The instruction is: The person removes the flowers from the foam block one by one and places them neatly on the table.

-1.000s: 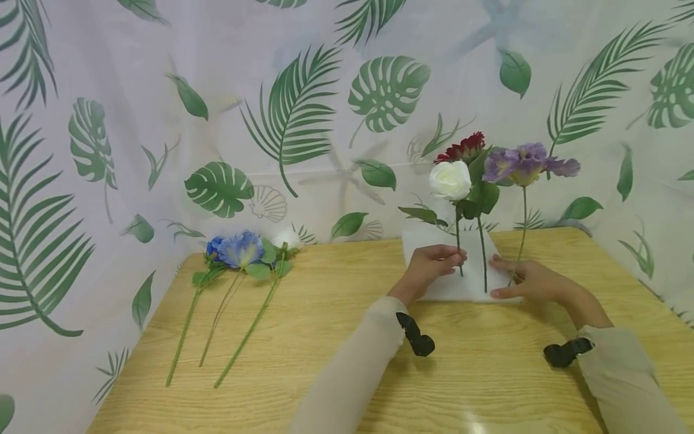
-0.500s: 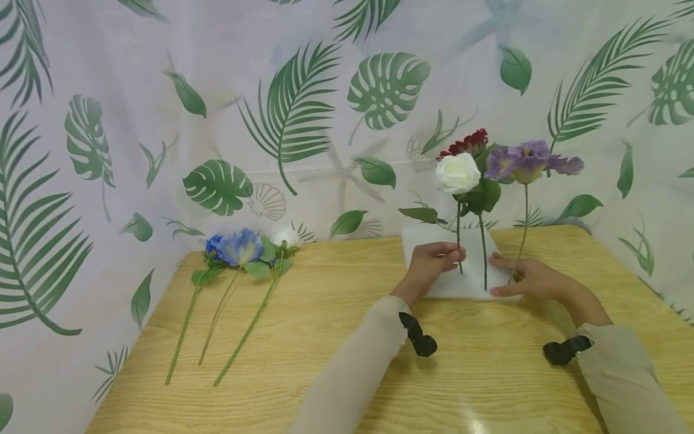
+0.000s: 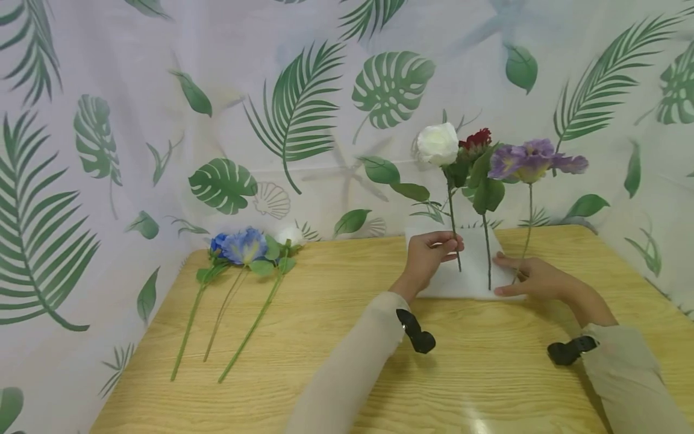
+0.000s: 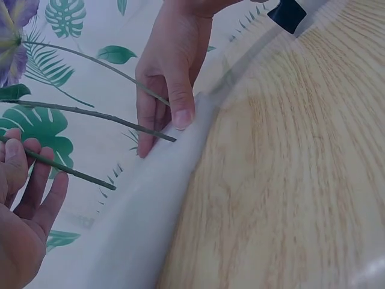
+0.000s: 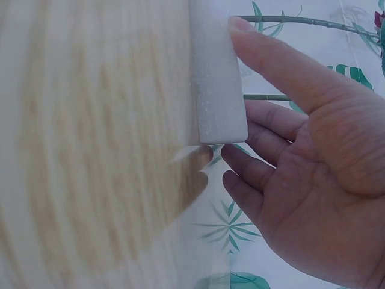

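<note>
My left hand (image 3: pixel 431 259) pinches the dark stem of a white rose (image 3: pixel 438 144) between thumb and fingers. The rose leans slightly left, and the stem's lower tip (image 4: pixel 108 185) shows free above a white foam block (image 3: pixel 441 286). A dark red flower (image 3: pixel 477 139) with green leaves and a purple flower (image 3: pixel 530 161) stand upright in the foam. At the block's right end rests my right hand (image 3: pixel 542 282), thumb (image 5: pixel 264 48) on the top near the red flower's stem (image 4: pixel 96 114), other fingers extended along the end, beside the purple flower's stem (image 4: pixel 108 67).
On the left of the wooden table (image 3: pixel 336 325) lie a blue flower (image 3: pixel 245 246), a darker blue one (image 3: pixel 218 242) and a white one (image 3: pixel 290 234), their green stems pointing toward me. A leaf-patterned cloth (image 3: pixel 303 199) hangs behind the table.
The white rose shifts first slightly right, then left and up, its head tilting away from the red flower and uncovering more of it. My right hand stays at the foam.
</note>
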The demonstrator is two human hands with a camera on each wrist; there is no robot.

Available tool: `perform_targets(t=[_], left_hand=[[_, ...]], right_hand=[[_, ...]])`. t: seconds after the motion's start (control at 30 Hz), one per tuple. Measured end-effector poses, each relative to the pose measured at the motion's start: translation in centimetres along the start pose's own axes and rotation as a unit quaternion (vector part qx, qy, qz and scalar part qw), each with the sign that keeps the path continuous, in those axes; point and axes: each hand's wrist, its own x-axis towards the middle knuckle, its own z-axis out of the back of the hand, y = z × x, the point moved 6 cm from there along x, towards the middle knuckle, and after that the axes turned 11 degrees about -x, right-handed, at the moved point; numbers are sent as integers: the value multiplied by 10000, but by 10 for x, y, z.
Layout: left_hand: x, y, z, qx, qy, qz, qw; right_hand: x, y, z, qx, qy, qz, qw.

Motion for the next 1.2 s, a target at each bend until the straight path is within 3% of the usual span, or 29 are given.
perform_targets(t=[0.33, 0.53, 1.03, 1.2], left_hand=[[-5, -19, -2, 331, 577, -249, 9975], [-7, -33, 3, 392, 733, -243, 9962], [-20, -74, 44, 992, 1230, 128, 9874], [-26, -89, 59, 1135, 1277, 109, 9852]], right_hand=[[-1, 3, 0, 16, 47, 18, 10000], [-1, 5, 1, -77, 15, 78, 9999], [-1, 0, -2, -29, 56, 95, 9999], [-1, 1, -1, -76, 8, 95, 9999]])
